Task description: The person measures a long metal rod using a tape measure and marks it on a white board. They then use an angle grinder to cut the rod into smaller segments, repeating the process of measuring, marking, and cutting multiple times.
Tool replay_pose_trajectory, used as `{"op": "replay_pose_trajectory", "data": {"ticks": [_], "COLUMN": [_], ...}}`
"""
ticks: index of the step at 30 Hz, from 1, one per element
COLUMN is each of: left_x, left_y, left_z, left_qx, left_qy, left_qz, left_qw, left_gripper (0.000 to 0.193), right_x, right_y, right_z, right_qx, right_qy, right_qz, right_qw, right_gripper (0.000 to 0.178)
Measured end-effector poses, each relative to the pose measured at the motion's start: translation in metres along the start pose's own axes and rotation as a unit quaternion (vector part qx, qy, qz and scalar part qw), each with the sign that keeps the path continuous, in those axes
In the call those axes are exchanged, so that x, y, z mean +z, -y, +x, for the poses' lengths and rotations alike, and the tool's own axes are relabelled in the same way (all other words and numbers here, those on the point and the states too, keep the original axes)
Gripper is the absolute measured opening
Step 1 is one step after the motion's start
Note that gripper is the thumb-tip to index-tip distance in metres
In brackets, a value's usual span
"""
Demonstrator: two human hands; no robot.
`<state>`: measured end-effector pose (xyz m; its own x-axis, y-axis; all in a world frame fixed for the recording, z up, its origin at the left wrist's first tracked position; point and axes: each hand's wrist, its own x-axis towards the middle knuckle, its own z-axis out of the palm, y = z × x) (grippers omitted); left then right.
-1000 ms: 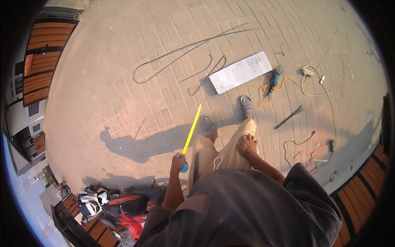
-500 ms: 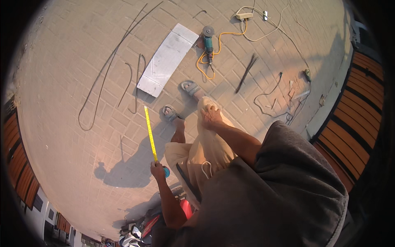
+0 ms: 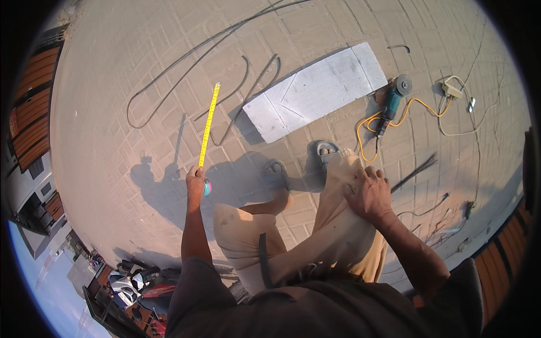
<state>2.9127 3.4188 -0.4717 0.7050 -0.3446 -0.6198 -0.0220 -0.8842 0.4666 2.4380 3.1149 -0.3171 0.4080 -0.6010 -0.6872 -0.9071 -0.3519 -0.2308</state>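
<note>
My tape measure (image 3: 207,187) has a small blue case with a bit of pink, and its long, bright yellow strip (image 3: 209,127) pokes out straight, away from me. It is out on my left side, to the left of a big pale slab (image 3: 315,90) with dark lines on it. The slab lies on sandy-brown paving bricks (image 3: 101,135), and my shadow (image 3: 220,180) falls across them. Just beside the slab's right end is a green grinder (image 3: 393,101) with an orange cord (image 3: 415,100). Far off to the left are brown gates (image 3: 34,107) and parked motorbikes (image 3: 127,287). My left arm reaches forward, and my left hand (image 3: 195,183) is wrapped around the tape measure. My right hand (image 3: 369,194) sits on my tan trousers (image 3: 338,225) near the knee; I can't tell if its bent fingers pinch the cloth.
</note>
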Motion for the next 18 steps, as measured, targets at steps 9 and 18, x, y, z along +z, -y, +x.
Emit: {"op": "replay_pose_trajectory", "data": {"ticks": [9,18], "left_x": [0.090,0.073], "left_y": [0.000,0.021], "left_z": [0.168,0.225], "left_qx": [0.007,-0.044], "left_qy": [0.107,0.090], "left_qz": [-0.029,-0.087], "left_qw": [0.994,0.991], "left_gripper": [0.019,0.018], "right_x": [-0.020,0.000], "right_y": [-0.010,0.015], "right_z": [0.084,0.344], "right_qx": [-0.090,-0.347], "right_qy": [-0.125,-0.141], "right_qz": [-0.020,-0.022], "right_qw": [0.988,0.927], "right_gripper": [0.039,0.008]}}
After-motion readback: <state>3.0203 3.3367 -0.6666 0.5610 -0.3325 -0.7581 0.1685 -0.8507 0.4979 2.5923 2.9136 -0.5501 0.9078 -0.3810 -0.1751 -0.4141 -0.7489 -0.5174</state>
